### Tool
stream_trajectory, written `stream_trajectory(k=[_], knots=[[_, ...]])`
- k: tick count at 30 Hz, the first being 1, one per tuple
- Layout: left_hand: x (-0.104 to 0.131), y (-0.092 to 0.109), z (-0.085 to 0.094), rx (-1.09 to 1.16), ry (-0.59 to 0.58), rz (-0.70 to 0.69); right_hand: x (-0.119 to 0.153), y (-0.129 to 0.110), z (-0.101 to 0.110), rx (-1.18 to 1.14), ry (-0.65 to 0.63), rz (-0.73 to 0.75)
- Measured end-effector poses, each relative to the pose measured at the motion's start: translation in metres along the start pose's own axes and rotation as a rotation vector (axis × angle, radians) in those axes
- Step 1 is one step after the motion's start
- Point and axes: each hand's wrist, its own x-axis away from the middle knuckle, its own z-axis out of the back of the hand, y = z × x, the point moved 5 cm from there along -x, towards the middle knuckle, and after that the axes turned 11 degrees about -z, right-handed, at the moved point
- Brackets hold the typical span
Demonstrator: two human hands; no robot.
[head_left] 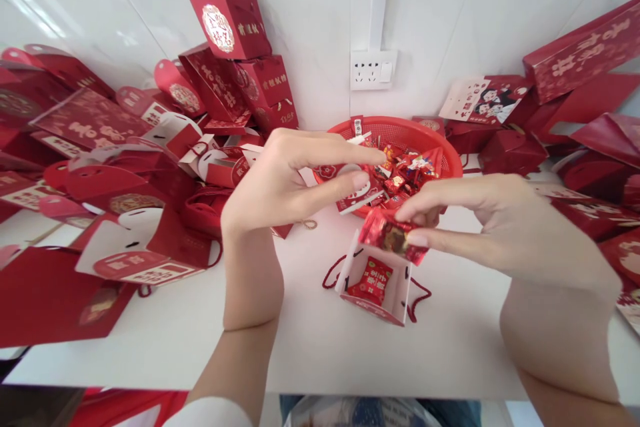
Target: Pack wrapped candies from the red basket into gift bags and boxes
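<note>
My right hand pinches a shiny red-wrapped candy between thumb and fingertips, over a small open gift box. Inside this white-lined box lies a red packet with pale lettering. Dark red cords trail from both of its sides. My left hand hovers at the left of a red plastic basket, thumb and index finger apart. A red piece with a white edge shows just behind the left thumb; whether the thumb touches it is unclear. The basket holds many red and gold wrapped sweets.
Red gift boxes crowd the left of the white table, some stacked against the tiled wall. More red boxes are piled at the right. A white socket panel is on the wall behind the basket.
</note>
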Motion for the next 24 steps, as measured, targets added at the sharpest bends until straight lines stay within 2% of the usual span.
stream_trajectory(k=[2,3,8,14,20,24], knots=[[0.003,-0.001,0.005,-0.007,0.008,-0.004,-0.002,0.001,-0.009,0.067,-0.122,0.031],[0.004,-0.002,0.006,-0.004,0.003,-0.006,-0.003,0.002,-0.012,0.095,-0.143,0.035],[0.001,0.002,-0.002,0.083,-0.101,-0.013,-0.011,0.007,-0.006,0.105,0.037,-0.072],[-0.006,-0.002,-0.017,0.209,-0.082,0.045,-0.012,0.012,0.001,-0.057,0.177,-0.137],[-0.006,-0.012,-0.027,0.22,-0.056,0.073,-0.014,0.014,-0.001,-0.273,0.196,-0.111],[-0.004,-0.011,-0.026,0.236,-0.106,0.13,-0.01,0.007,0.001,-0.168,0.149,-0.051]])
